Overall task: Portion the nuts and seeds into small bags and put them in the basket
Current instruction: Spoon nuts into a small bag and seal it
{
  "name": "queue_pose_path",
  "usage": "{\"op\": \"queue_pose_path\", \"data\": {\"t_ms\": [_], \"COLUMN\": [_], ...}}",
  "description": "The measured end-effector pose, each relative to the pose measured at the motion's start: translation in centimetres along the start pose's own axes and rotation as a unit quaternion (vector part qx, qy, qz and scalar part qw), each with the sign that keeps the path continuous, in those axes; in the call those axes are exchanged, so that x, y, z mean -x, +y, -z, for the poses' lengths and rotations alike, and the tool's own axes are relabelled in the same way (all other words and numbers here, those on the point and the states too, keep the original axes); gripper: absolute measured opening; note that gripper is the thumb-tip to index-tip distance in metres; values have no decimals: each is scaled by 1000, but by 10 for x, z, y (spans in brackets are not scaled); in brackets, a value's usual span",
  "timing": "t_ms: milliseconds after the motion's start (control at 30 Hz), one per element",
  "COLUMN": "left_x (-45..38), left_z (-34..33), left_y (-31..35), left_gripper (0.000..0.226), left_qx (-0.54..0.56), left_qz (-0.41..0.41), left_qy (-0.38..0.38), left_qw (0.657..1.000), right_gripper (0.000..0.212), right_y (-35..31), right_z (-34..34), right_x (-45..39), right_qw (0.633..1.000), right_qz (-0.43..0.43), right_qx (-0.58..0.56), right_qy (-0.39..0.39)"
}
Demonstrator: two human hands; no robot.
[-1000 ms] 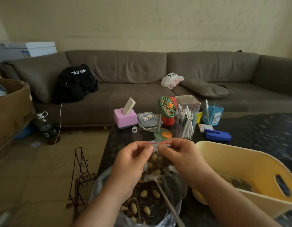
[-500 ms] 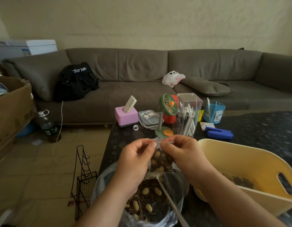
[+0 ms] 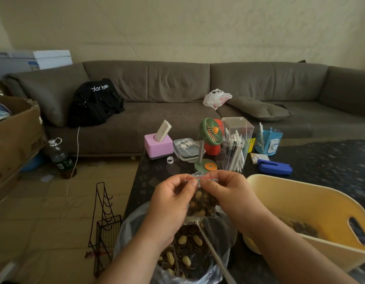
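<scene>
**Grey sofa behind, zip seal being pressed up front**

Grey upholstery fills the background: the sofa (image 3: 177,103) carries a black bag (image 3: 95,103) printed with white lettering that reads roughly "dar haven", its first letters folded out of sight. No other label is legible.

On the dark tabletop (image 3: 321,160) the yellow basket (image 3: 312,201) stands at the right, some dark seeds already lying in its bottom. Nearer, just left of it, the big clear sack of nuts and seeds (image 3: 183,249) sits open with a scoop handle (image 3: 214,253) leaning out.

Above that sack hangs the small bag (image 3: 202,203), filled with peanuts and striped seeds. The left hand (image 3: 169,203) and right hand (image 3: 228,197) each pinch its red-lined zip strip between thumb and forefinger, each grip closed tight on the seal. Compared with a second ago, the fingertips have drawn closer together along the strip and the bag has risen slightly, so the seal looks nearly pressed shut. I judge this portion almost ready for the basket.
</scene>
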State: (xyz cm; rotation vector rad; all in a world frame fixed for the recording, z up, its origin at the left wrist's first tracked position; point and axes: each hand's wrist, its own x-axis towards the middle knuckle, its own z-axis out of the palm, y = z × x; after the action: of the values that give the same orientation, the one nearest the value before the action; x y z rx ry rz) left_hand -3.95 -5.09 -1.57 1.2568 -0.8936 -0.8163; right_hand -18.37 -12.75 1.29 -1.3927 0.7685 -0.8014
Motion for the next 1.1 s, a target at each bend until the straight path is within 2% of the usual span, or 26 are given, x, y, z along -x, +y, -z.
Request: {"op": "queue_pose_path", "data": {"t_ms": [400,733,900,1100], "left_x": [-1,-1,-3,-6], "left_z": [0,1,-1,3], "left_y": [-2,-5,-4,-8], "left_gripper": [15,9,8,14], "left_qx": [-4,-59,-22,-16], "left_qz": [-12,-24,-13,-8], "left_qy": [-11,-2,19,11], "left_qw": [1000,998,999,1000], "right_gripper": [9,8,8,11], "right_y": [4,4,2,-1], "right_z": [-2,-1,-2,2], "right_x": [-1,-2,-1,-1], "right_qw": [1000,1000,999,999], "right_qz": [4,0,-4,-13], "right_qx": [17,22,18,19], "right_qy": [-2,7,26,41]}}
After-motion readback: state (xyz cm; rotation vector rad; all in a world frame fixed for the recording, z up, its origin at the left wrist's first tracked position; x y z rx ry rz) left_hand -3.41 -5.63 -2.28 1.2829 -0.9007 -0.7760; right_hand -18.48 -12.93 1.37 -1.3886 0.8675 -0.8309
